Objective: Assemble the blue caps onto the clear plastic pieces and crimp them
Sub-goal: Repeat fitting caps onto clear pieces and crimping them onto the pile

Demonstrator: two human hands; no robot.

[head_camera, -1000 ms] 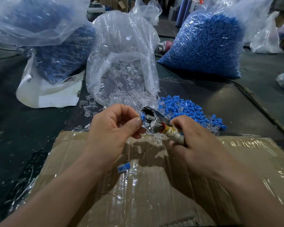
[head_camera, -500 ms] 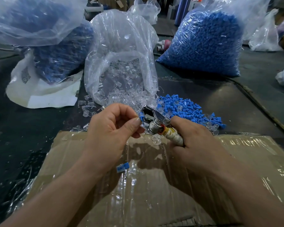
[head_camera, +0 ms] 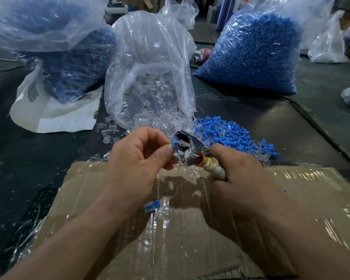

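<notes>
Standing right next to the table, I only had the head view to go on. The left hand (head_camera: 137,156) was curled up, thumb and forefinger pinching a small blue cap (head_camera: 174,142) and holding it against the metal head of the crimp tool (head_camera: 187,145). Whether a clear piece sat inside that cap I honestly couldn't tell, since the fingers covered most of it. The right hand (head_camera: 242,174) was wrapped around the tool's handle, which was bound in whitish tape, with its lower end buried in the palm. Was the tool's nose squeezing the cap or just touching it? No idea.

Both hands hung over a flattened cardboard sheet (head_camera: 190,245) covered in shiny tape, its near edge cut off by the frame. One small piece (head_camera: 152,206), blue with a clear end, lay on the cardboard below the left hand. Behind the hands was a loose pile of blue caps (head_camera: 230,132) with a few clear ones mixed in. Just left of it an open clear bag (head_camera: 150,47) spilled clear plastic pieces (head_camera: 150,120) onto the dark table (head_camera: 261,114). Further back on the right sat a stuffed bag of blue caps (head_camera: 251,53). On the left was another blue-filled bag (head_camera: 73,65), blurry under loose plastic, sitting on a white sack (head_camera: 59,118).
</notes>
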